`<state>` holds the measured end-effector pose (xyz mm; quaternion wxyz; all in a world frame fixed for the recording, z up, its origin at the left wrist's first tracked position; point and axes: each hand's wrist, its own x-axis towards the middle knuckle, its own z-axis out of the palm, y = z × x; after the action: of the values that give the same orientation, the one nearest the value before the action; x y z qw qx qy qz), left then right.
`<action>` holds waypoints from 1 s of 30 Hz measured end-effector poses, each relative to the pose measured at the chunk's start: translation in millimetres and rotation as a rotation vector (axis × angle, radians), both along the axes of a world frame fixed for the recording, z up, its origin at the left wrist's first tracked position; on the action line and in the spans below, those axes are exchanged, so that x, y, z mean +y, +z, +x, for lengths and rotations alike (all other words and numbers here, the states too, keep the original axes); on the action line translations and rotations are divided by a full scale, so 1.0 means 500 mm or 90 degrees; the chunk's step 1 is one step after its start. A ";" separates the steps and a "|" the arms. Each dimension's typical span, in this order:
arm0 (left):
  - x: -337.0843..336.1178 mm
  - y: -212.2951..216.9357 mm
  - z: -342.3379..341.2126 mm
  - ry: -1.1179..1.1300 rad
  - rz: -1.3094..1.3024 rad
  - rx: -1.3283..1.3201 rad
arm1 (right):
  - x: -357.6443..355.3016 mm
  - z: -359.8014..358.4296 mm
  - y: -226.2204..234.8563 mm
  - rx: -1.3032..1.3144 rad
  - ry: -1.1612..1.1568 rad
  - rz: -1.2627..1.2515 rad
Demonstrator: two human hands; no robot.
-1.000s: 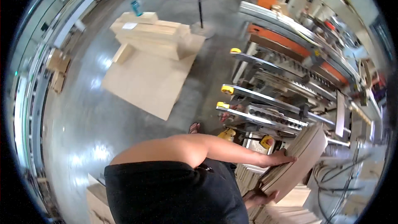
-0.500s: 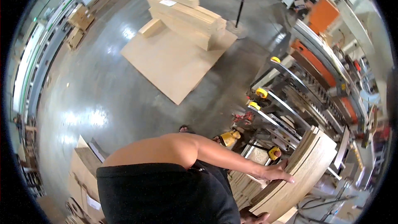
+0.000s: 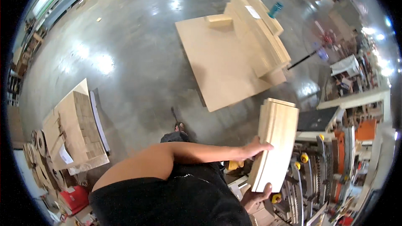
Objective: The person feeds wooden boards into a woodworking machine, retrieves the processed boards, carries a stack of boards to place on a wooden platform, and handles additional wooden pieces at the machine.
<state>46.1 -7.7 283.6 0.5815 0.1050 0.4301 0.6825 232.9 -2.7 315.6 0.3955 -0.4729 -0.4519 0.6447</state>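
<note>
A stack of pale wooden boards (image 3: 278, 142) is held up at my right side. My left hand (image 3: 252, 148) reaches across my body and grips the stack's near long side, thumb lying on the top face. At the lower end, my right hand (image 3: 256, 196) clasps the stack from beneath, its thumb up on the top board. The fingers of both hands are partly hidden under the boards. Beyond them, more long boards (image 3: 255, 29) are piled on a flat tan panel (image 3: 217, 62) on the floor, with a teal bottle (image 3: 275, 10) on top.
To the right stands a machine with metal rails (image 3: 300, 188), yellow rollers (image 3: 304, 157) and orange parts (image 3: 341, 159). A thin black pole (image 3: 303, 60) stands past the panel. At left are a cardboard-covered wood pile (image 3: 79, 129) and a red object (image 3: 74, 199).
I have turned rightward to leftward, so the machine slid right and the panel came nearer. The boards, gripped in both hands, have swung away from the machine toward the panel.
</note>
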 end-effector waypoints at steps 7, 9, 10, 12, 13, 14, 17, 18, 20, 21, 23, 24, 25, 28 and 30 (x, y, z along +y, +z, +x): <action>-0.237 -0.091 -0.251 0.223 -0.104 -0.144 | -0.064 -0.309 -0.067 0.064 0.209 -0.202; -0.284 -0.097 -0.314 0.267 -0.124 -0.194 | -0.055 -0.370 -0.130 0.083 0.259 -0.238; -0.300 -0.130 -0.349 0.262 -0.088 -0.201 | -0.072 -0.416 -0.116 0.082 0.261 -0.245; -0.331 -0.130 -0.423 0.288 -0.167 -0.211 | -0.106 -0.529 -0.075 0.032 0.332 -0.236; -0.344 -0.139 -0.462 0.284 -0.176 -0.206 | -0.108 -0.570 -0.094 0.066 0.358 -0.232; -0.355 -0.149 -0.504 0.338 -0.157 -0.188 | -0.113 -0.611 -0.113 0.073 0.352 -0.240; -0.388 -0.094 -0.653 0.430 -0.163 -0.250 | -0.123 -0.758 -0.147 0.070 0.372 -0.214; -0.397 -0.066 -0.700 0.483 -0.178 -0.336 | -0.127 -0.807 -0.152 0.075 0.363 -0.221; -0.394 -0.179 -0.791 0.442 -0.200 -0.288 | -0.126 -0.910 -0.159 0.040 0.379 -0.205; -0.404 -0.248 -0.839 0.411 -0.163 -0.287 | -0.124 -0.960 -0.164 0.046 0.423 -0.179; -0.408 -0.249 -0.922 0.376 -0.162 -0.208 | -0.133 -1.060 -0.149 0.053 0.425 -0.186; -0.412 -0.252 -0.978 0.363 -0.169 -0.206 | -0.137 -1.115 -0.141 0.055 0.439 -0.186; -0.421 -0.258 -1.017 0.357 -0.103 -0.246 | -0.139 -1.162 -0.126 -0.024 0.421 -0.242; -0.421 -0.202 -1.134 0.370 -0.031 -0.266 | -0.150 -1.293 -0.081 -0.046 0.420 -0.239; -0.405 -0.195 -1.217 0.395 -0.074 -0.196 | -0.130 -1.372 -0.111 -0.018 0.458 -0.150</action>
<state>-562.5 -210.4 186.3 0.4093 -0.1682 0.3870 0.8090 -452.9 -67.6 260.0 0.0803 -0.3354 -0.5172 0.7833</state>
